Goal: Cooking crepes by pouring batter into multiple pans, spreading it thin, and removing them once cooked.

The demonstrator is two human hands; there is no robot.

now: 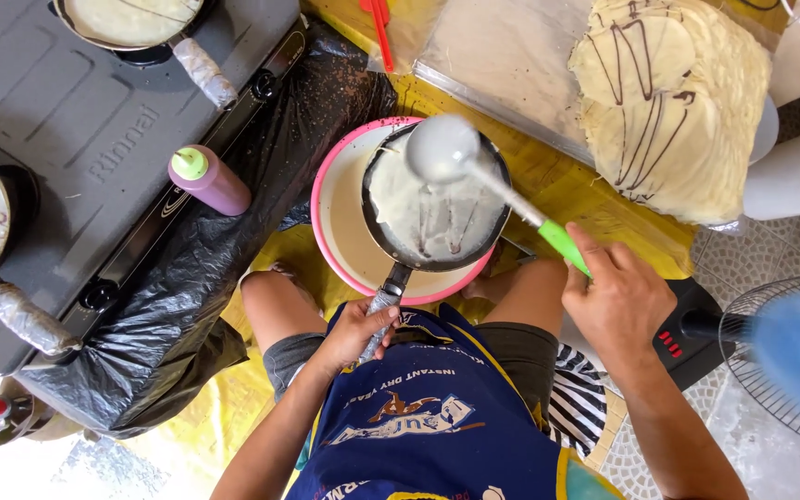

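— What's each hand doing?

— The left hand (356,331) is wrapped tight around the handle of a small pan (435,211) (coated with pale batter), holding it over a pink-rimmed bowl (344,243) on the yellow mat (557,190). The right hand (615,298) pinches the green handle of a ladle (443,148), its cup above the pan.

— And around them?

— A stove (94,139) at the left carries two more pans; a purple squeeze bottle (210,181) stands at its near edge. Finished crepes (678,102) lie stacked at the mat's far right corner, a fan (789,356) beside.
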